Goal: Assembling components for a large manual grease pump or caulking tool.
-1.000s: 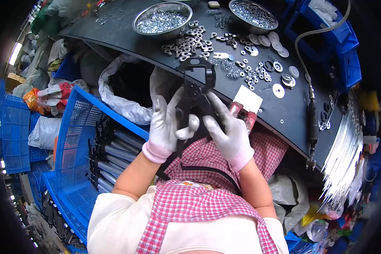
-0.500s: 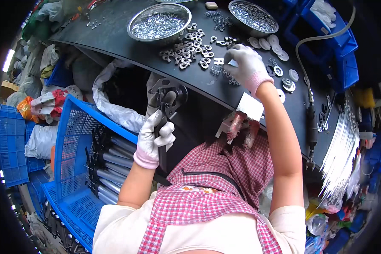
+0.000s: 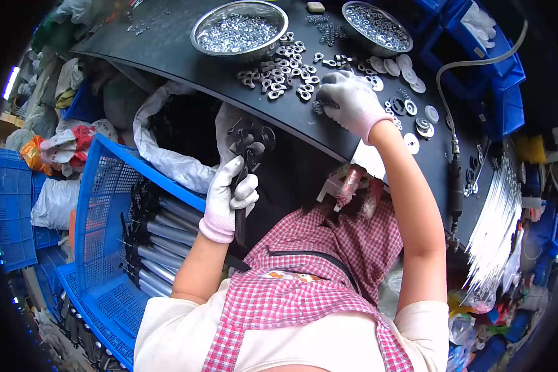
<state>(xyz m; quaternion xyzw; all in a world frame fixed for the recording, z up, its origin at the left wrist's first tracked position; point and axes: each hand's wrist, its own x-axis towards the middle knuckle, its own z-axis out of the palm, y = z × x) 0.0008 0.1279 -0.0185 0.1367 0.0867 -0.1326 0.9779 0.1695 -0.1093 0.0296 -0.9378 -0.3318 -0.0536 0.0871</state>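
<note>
Part (image 3: pixel 252 147) clasped in my left hand (image 3: pixel 225 193). Picking, apparently: right hand (image 3: pixel 351 104) half-closed at springs (image 3: pixel 318 107), hold unclear; precise pinch advised.

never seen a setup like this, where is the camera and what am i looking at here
There is no robot here: a person works with two gloved hands. The wide fisheye camera sits on their head and looks down, so straight edges bend. The left hand grips a black mechanism with a long handle. The right hand is over small coil springs; whether it grips any is hidden. The dark table also bears steel bowls full of small metal parts, loose ring-ended metal pieces and round discs.
</note>
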